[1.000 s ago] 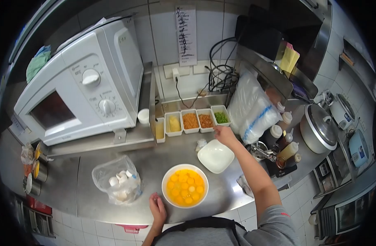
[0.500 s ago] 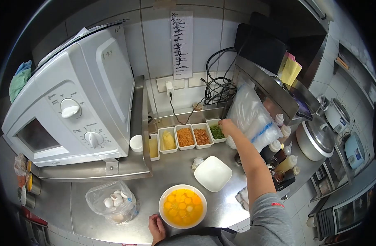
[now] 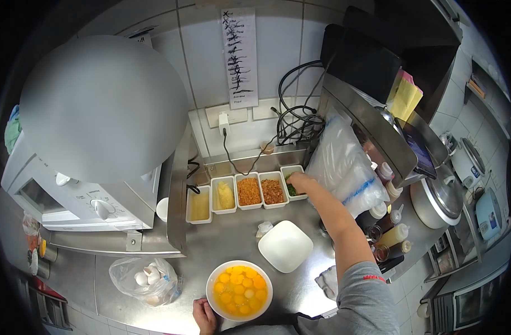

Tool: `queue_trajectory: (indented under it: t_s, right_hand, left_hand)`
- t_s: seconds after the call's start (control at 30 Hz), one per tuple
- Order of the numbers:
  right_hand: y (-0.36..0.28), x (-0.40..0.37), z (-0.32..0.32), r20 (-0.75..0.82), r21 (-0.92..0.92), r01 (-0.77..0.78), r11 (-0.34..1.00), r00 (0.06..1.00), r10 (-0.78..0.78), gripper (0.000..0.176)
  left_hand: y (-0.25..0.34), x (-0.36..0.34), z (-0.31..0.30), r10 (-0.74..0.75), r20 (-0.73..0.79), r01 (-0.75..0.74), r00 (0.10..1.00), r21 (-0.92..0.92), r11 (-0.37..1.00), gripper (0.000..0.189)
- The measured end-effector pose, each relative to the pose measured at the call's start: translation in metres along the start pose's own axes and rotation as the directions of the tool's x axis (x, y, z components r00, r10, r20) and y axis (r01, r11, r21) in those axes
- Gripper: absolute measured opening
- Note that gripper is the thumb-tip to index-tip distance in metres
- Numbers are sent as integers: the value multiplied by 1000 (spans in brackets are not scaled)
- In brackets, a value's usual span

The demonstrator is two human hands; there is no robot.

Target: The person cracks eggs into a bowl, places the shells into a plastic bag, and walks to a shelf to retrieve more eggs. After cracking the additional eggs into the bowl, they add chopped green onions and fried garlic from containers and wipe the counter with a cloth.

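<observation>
My right hand [image 3: 300, 182] reaches into the rearmost white tub of chopped green onions [image 3: 292, 190], its fingers closed down among the greens and partly hidden. Near the counter's front edge, my left hand [image 3: 204, 316] rests with curled fingers beside the white bowl of cracked eggs [image 3: 239, 291]. Many whole yolks show in that bowl. A white square bowl [image 3: 285, 247] stands between the eggs and the tubs. Left of the greens are tubs of brown fried bits [image 3: 273, 191], orange crumbs [image 3: 249, 191], yellow paste [image 3: 225, 194] and a pale yellow liquid [image 3: 199, 205].
A plastic bag of eggshells [image 3: 146, 281] lies at left, below a microwave [image 3: 77, 201] partly covered by a grey disc. At right are clear plastic bags [image 3: 345, 162], sauce bottles [image 3: 394, 235], a grey cloth [image 3: 327, 282] and a lidded cooker [image 3: 437, 201]. Black cables [image 3: 300, 120] hang behind.
My right hand has gone lower into the green onions, hiding more of them. The view has shifted slightly, and a grey disc now covers much of the microwave. My left hand stays beside the egg bowl.
</observation>
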State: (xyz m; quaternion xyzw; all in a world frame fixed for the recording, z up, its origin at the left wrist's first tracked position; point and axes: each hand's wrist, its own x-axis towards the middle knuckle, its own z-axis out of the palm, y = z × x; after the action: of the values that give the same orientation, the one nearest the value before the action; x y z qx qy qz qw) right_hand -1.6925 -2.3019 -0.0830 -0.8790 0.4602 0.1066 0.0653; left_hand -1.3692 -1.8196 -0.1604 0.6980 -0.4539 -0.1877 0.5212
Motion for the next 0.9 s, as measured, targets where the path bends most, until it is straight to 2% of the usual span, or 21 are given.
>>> queue_trajectory:
  t_s: [0.07,0.17,0.27,0.37,0.47,0.67,0.73,0.87,0.9]
  right_hand:
    - [4,4,6,-83,18,-10,1000,996,12,41]
    - [8,5,0,-95,52,-17,999,995,22,30]
    - [17,15,0,-131,187,-19,982,990,44,23]
    - [19,8,-9,-183,358,-41,933,976,114,18]
    - [25,11,-11,-105,495,-124,860,974,201,16]
    - [30,7,-23,-93,618,-146,772,962,256,16]
    - [19,-6,-44,-110,550,-105,828,974,196,21]
    - [-36,-46,-79,-129,585,54,809,991,27,16]
    - [-64,-64,-91,-92,591,60,805,996,-7,17]
  left_hand:
    - [2,1,0,-4,-8,4,1000,2,1000,18]
    - [5,3,2,46,-39,-46,998,8,999,17]
    - [10,5,0,106,-37,-103,994,81,991,16]
    - [6,4,-1,63,-17,-62,998,63,996,15]
    - [4,5,-1,107,-14,-105,994,91,990,15]
    - [3,5,-5,74,11,-74,997,88,993,14]
    - [-1,6,-4,133,23,-134,991,111,985,10]
    - [-6,6,-6,138,33,-140,990,83,987,8]
    - [-1,7,-7,145,41,-147,989,80,986,8]
